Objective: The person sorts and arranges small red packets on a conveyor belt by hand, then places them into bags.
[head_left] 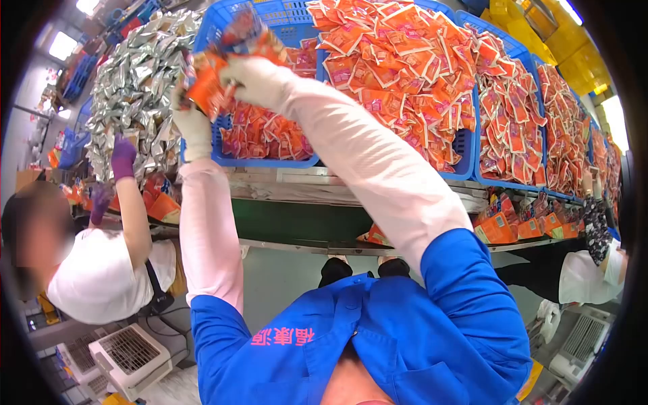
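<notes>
My left hand [193, 128], in a whitish glove, grips the lower left side of an orange printed bag [208, 86] above a blue crate [307, 162]. My right hand [260, 81], gloved too, closes on the bag's right side; its fingertips are partly hidden. Dark, red and clear wrapping [246, 34] extends from the far end of the bag, blurred by motion. Below both hands, small orange packets [263, 135] lie in the crate. Just left of my left hand is a large heap of silver packets [145, 74].
More blue crates of orange packets [405, 74] line the bench to the right. A green belt [297, 221] runs along the near side, with orange bags [496, 228] on it. One co-worker [101, 270] stands left, another [587, 277] right. Yellow crates [540, 34] stand behind.
</notes>
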